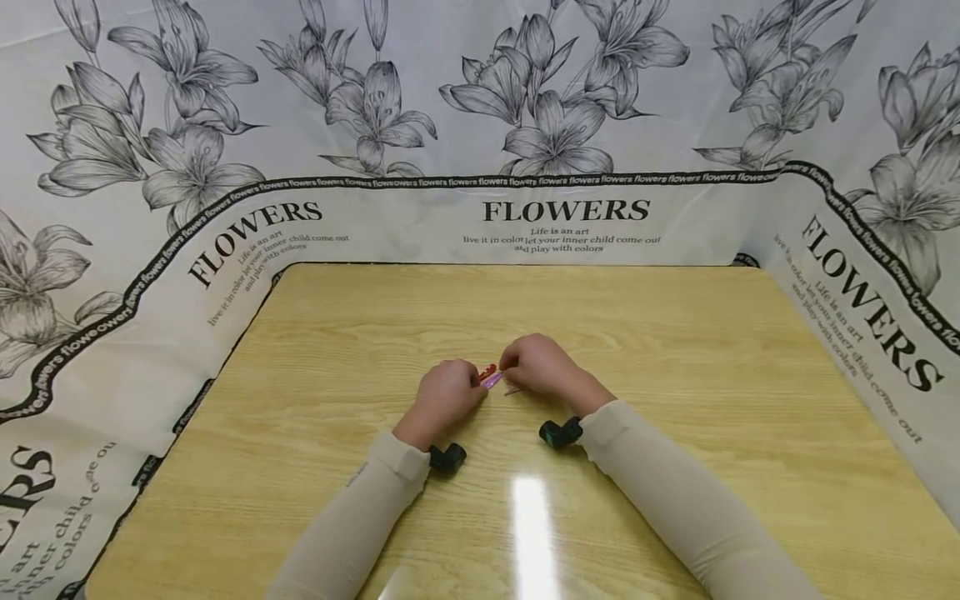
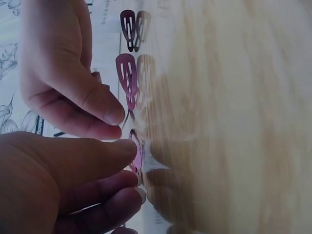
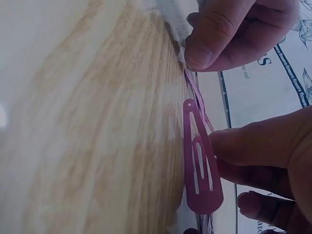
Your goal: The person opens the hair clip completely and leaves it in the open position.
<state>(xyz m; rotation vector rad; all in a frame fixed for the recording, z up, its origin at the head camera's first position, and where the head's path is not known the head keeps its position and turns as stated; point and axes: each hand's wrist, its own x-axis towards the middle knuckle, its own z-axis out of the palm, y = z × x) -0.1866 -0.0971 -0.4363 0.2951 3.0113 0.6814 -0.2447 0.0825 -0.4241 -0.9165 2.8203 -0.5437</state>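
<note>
My left hand (image 1: pixel 447 396) pinches a purple snap hair clip (image 1: pixel 492 381) between thumb and fingers, low over the wooden table. A red hair clip (image 1: pixel 487 372) lies right beside those fingertips. From the other side my right hand (image 1: pixel 542 367) has thumb and forefinger drawn together at the purple clip's far end; its grip is partly hidden. A mauve hair clip (image 3: pixel 202 161) lies just in front of the right fingers in the right wrist view. Beyond it, the left wrist view shows a darker hair clip (image 2: pixel 128 29).
The light wooden table (image 1: pixel 360 317) reflects a bright strip of light near its front. A white cloth with flower prints (image 1: pixel 566 221) stands behind the table and along its sides. Black wrist cameras (image 1: pixel 561 433) sit close above the tabletop.
</note>
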